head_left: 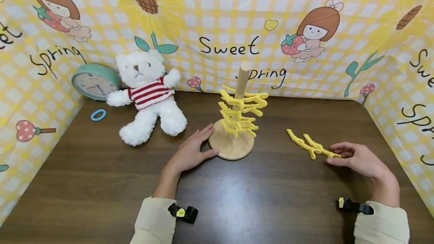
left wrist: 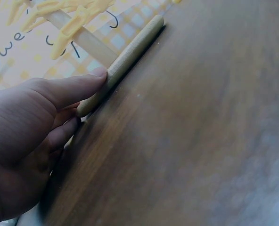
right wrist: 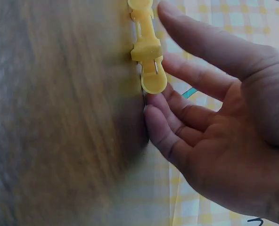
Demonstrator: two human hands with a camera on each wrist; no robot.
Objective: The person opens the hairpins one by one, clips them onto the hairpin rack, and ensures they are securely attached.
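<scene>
A round-based wooden stand (head_left: 231, 149) with an upright peg (head_left: 243, 78) carries several yellow alligator hair clips (head_left: 239, 125) stacked along the peg. My left hand (head_left: 194, 150) holds the base by its left edge, thumb at the front and fingers round the far side. In the left wrist view the thumb (left wrist: 85, 89) presses on the rim. On the table to the right lie two more yellow hair clips (head_left: 317, 148), close together. My right hand (head_left: 361, 159) surrounds the handle end of the nearer clip (right wrist: 151, 77), thumb and fingers loosely bent around it with a visible gap.
A white teddy bear (head_left: 149, 93) in a striped shirt sits at the back left, against a green round clock (head_left: 96, 82). A small blue ring (head_left: 98, 115) lies beside them. Patterned yellow cloth (head_left: 223, 18) walls the table at the back and sides.
</scene>
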